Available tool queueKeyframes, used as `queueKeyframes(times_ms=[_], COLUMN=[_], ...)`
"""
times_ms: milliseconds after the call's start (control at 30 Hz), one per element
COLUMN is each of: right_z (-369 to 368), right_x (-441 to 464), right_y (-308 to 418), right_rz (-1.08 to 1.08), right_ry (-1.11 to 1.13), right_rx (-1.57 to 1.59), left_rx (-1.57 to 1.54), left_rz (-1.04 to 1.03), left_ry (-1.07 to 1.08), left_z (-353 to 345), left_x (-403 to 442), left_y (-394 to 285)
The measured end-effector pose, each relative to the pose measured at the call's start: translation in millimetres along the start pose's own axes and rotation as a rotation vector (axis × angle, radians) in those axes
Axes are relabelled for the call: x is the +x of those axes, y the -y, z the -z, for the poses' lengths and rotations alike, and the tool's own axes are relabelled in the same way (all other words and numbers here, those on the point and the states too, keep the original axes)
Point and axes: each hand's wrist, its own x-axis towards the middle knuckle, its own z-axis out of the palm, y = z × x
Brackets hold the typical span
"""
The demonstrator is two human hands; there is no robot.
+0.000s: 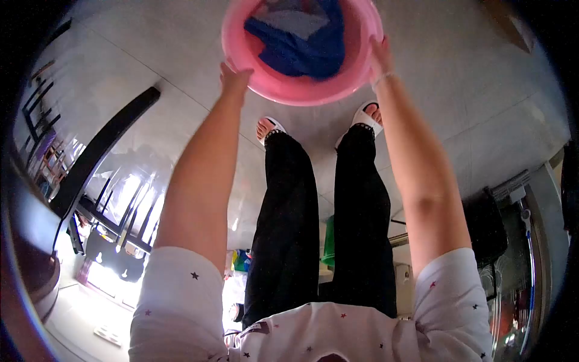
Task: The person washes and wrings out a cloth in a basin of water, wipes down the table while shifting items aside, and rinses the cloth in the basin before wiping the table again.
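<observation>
A pink plastic basin (pixel 301 93) is at the top of the view, above the grey floor. Inside it lies bunched cloth (pixel 301 48), mostly dark blue with a greyish part. My left hand (pixel 235 78) grips the rim at the basin's near left side. On the right side, my right hand (pixel 380 57) is closed round the rim, with a thin band at the wrist. Both arms reach straight forward. How far the basin is off the floor, I cannot tell.
My feet in white sandals (pixel 368 117) stand just on the near side of the basin. Dark wooden furniture (pixel 108 151) with a long curved leg is at the left. Low at the right are a black object (pixel 485 226) and a blue pole (pixel 530 283). A green object (pixel 329 241) shows between my legs.
</observation>
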Motion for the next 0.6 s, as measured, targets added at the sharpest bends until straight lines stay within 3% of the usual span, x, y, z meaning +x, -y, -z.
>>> queueKeyframes(times_ms=[33, 133, 167, 233, 300, 333, 367, 433, 467, 500, 567, 600], right_z=[-3.3, -14.7, -16.8, 3.6, 12.2, 14.4, 20.5, 38.7, 57.4, 81.2, 94.7, 111.1], right_x=[7.8, 17.8, 16.4, 48.4, 25.9, -24.6, -62.4, -96.5, -98.5, -98.2, -190.9, -209.2], right_y=[3.2, -2.3, -0.4, -59.5, -42.6, -5.3, 15.2, 32.7, 9.0, -36.8, 53.8, 55.1], right_rz=[-0.055, -0.139, -0.151, 0.09, -0.03, -0.274, -0.354, -0.335, -0.235, 0.025, -0.259, -0.198], right_ry=[-0.031, -0.187, -0.251, -0.123, -0.098, -0.124, -0.181, -0.142, -0.05, -0.034, 0.025, 0.134], right_rx=[0.067, 0.213, 0.255, -0.116, 0.173, 0.648, 0.77, 0.848, 0.8, 0.553, 0.883, 0.893], left_rx=[-0.213, -0.452, -0.439, -0.428, -0.446, -0.459, -0.469, -0.5, -0.472, -0.447, -0.461, -0.45], left_rz=[0.023, 0.285, 0.282, 0.25, 0.252, 0.253, 0.27, 0.297, 0.291, 0.287, 0.258, 0.242], left_ry=[0.099, 0.284, 0.301, 0.331, 0.31, 0.299, 0.329, 0.384, 0.355, 0.323, 0.242, 0.259], left_z=[-0.3, 7.9, 11.8, 17.0, 29.7, 40.8, 51.4, 76.6, 92.3, 109.4, 136.7, 149.0], left_x=[14.9, 30.2, 26.0, 28.4, 0.7, -17.3, -31.0, -61.6, -86.1, -115.6, -165.4, -188.5], left_y=[-0.1, -4.6, -0.4, 7.1, -8.2, -14.9, -18.9, -29.0, -39.9, -51.5, -49.4, -38.9])
